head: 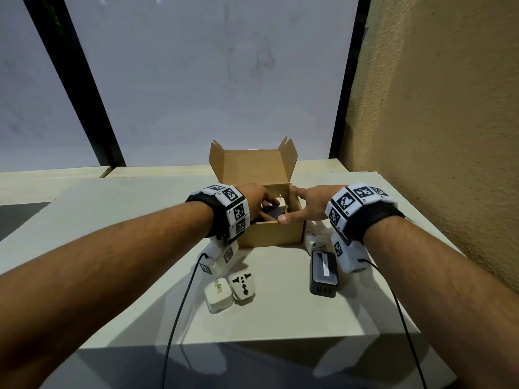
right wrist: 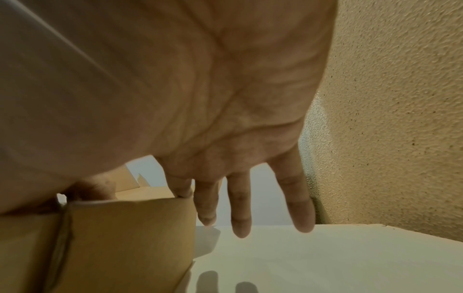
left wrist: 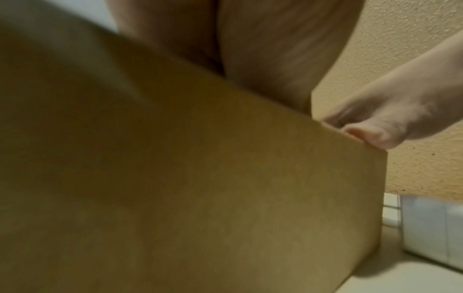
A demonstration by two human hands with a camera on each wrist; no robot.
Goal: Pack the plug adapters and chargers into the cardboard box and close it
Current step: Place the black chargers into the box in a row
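The open cardboard box (head: 271,234) stands mid-table with its lid flap up. My left hand (head: 259,199) reaches into it from the left, fingers curled over a black charger (head: 271,214). A white plug adapter (head: 281,204) lies inside beside it. My right hand (head: 304,204) rests on the box's right rim with straight fingers, thumb on the front edge. In the right wrist view the fingers (right wrist: 240,208) hang straight past the box corner (right wrist: 125,237). The left wrist view shows the box wall (left wrist: 225,198) and the right thumb (left wrist: 363,134) on its rim.
On the table in front of the box lie a white charger (head: 217,297), a white universal adapter (head: 243,284), a black multi-port charger (head: 323,272) and a white adapter (head: 313,240). A textured wall (head: 435,122) stands close on the right. Two cables trail off the near table edge.
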